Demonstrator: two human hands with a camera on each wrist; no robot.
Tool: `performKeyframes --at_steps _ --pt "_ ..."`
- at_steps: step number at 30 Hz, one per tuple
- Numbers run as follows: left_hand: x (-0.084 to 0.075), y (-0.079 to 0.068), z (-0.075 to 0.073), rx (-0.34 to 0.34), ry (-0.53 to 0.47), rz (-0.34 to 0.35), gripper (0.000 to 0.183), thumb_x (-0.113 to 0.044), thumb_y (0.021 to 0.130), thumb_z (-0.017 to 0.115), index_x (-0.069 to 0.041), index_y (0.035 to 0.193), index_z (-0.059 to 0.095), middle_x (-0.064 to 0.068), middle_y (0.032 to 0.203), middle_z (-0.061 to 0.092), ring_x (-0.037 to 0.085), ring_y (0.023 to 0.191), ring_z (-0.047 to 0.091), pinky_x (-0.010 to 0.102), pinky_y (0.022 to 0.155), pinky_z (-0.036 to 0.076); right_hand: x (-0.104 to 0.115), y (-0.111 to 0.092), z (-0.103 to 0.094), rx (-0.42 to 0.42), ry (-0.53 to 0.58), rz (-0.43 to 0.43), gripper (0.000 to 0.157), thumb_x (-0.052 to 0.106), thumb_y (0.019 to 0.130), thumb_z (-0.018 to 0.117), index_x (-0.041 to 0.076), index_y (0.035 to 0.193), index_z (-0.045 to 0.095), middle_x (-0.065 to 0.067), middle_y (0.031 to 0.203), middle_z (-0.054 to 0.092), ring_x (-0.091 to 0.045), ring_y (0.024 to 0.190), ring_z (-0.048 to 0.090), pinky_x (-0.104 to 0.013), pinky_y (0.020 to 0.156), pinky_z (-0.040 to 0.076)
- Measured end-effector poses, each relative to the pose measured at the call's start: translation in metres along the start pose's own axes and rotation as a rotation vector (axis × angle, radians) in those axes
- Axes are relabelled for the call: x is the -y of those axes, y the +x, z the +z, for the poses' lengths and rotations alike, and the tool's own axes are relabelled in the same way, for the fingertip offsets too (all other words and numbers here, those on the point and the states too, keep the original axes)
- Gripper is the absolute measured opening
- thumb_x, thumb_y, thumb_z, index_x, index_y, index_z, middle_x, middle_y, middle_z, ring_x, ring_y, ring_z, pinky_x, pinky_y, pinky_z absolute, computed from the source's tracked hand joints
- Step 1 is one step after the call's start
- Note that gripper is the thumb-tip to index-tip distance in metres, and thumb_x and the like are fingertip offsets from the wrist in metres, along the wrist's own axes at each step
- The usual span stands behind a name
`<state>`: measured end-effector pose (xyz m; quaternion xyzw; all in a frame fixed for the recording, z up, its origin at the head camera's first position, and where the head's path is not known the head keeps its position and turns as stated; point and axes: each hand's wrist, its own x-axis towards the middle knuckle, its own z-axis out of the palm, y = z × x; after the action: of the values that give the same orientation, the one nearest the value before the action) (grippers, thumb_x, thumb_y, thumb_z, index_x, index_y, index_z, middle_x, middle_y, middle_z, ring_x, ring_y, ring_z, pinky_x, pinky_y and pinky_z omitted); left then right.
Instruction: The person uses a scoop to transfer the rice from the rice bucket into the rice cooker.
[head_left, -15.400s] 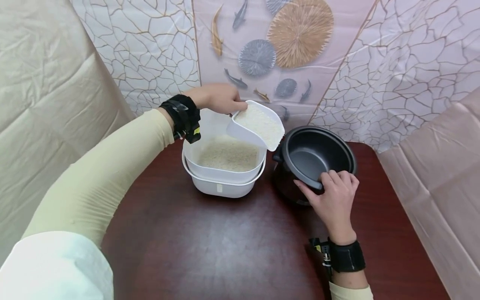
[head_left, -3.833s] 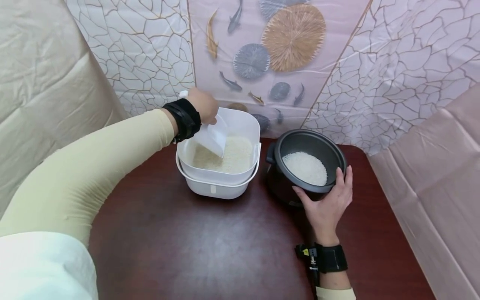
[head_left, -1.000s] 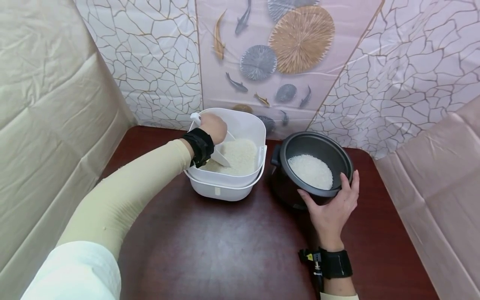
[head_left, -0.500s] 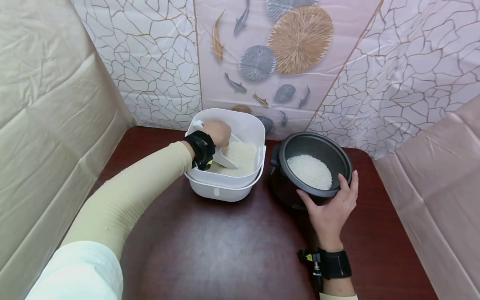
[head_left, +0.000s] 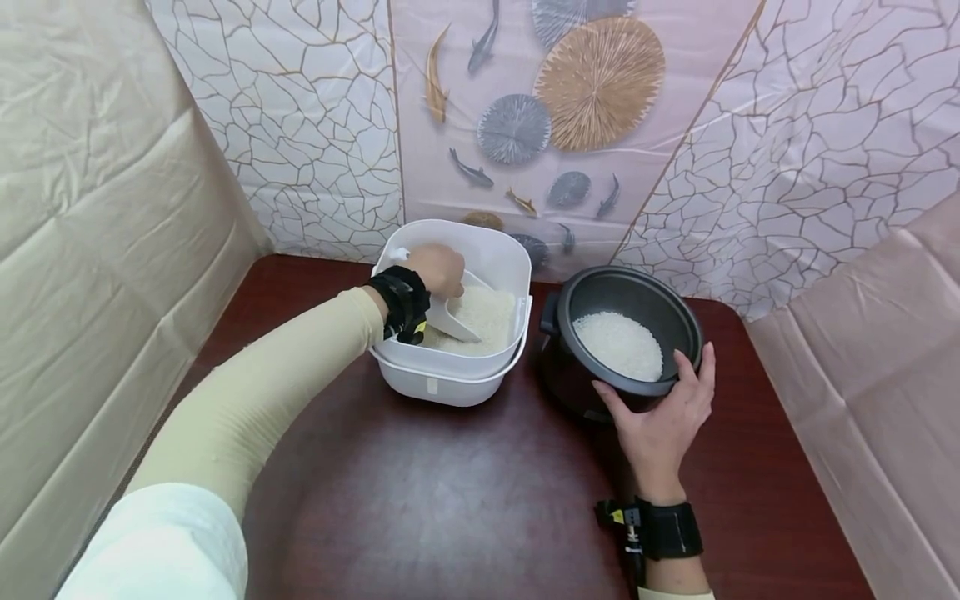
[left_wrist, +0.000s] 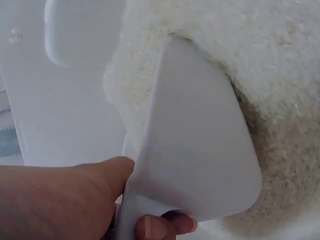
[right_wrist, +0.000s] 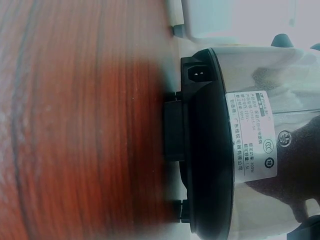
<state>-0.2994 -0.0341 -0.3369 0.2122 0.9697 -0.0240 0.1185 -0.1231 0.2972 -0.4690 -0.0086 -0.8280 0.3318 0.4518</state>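
My left hand is down inside a white rice bin, its fingers curled round the handle of a white scoop. In the left wrist view the scoop's tip is sunk into the loose rice, with its smooth underside facing the camera. On the right stands a dark rice cooker, and white rice lies in the bottom of its pot. My right hand grips the cooker's near rim, thumb outside and fingertips over the edge.
A white outer container with a bail handle surrounds the bin's base, just left of the cooker. Both stand near the back of the dark red table. The right wrist view shows the cooker's label and power socket. Cloth hangs behind.
Earlier the left hand held a scoopful above the bin and the pot was empty; rice now lies in the pot. Lately the scoop has pushed deeper and rightward. The right hand stays at the rim.
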Motion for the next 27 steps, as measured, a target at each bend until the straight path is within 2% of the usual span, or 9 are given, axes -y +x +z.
performKeyframes --at_steps 10,21,27 --pt "0.002 0.007 0.002 0.057 -0.033 0.003 0.023 -0.025 0.104 0.061 -0.005 0.102 0.072 0.009 0.097 0.066 0.026 0.09 0.059 0.036 0.077 0.048 -0.001 -0.001 0.0 -0.005 -0.002 0.001 0.107 0.067 0.068 0.091 0.009 0.148 0.05 -0.002 0.173 0.025 -0.03 0.156 0.026 -0.066 0.112 0.023" --pt "0.006 0.007 -0.006 0.047 0.03 0.025 0.025 -0.029 0.102 0.057 -0.01 0.085 0.06 0.008 0.093 0.064 0.025 0.086 0.059 0.039 0.076 0.049 0.0 0.0 0.0 -0.004 0.004 0.002 0.108 0.065 0.067 0.093 0.007 0.148 0.05 -0.002 0.173 0.026 -0.029 0.155 0.026 -0.066 0.111 0.023" --pt "0.007 0.006 -0.012 0.06 0.036 0.06 0.026 -0.03 0.103 0.056 -0.01 0.087 0.06 0.008 0.095 0.064 0.026 0.089 0.058 0.04 0.08 0.048 -0.003 -0.001 -0.001 0.003 0.002 0.008 0.109 0.068 0.067 0.092 0.007 0.147 0.051 -0.004 0.173 0.025 -0.031 0.155 0.026 -0.068 0.112 0.022"
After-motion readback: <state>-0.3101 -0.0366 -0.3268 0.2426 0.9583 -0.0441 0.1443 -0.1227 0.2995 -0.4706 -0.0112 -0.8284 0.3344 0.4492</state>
